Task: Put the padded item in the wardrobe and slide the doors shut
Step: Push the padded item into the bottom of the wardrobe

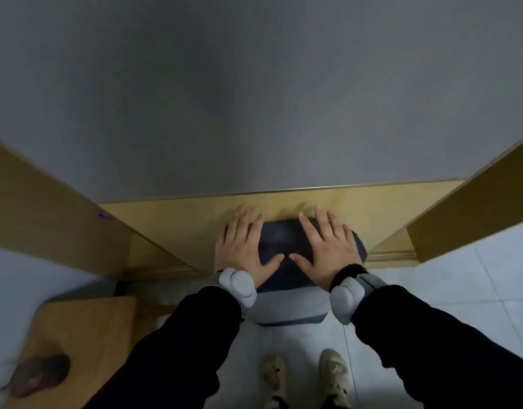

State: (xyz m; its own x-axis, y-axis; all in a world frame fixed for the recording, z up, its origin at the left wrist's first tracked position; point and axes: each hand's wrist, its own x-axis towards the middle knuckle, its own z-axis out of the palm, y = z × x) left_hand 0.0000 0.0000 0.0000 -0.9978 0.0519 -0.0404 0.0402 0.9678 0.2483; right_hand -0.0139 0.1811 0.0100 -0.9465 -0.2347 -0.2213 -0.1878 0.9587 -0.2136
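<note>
My near end of the padded item (289,308) hangs out over the floor tiles (461,290), its long axis running straight away from me into the wardrobe (177,228). Farther in, my left hand (242,246) and right hand (328,246) lie flat on it side by side, equally near, fingers (307,225) spread apart and gripping nothing. I judge the push goes straight ahead.
</note>
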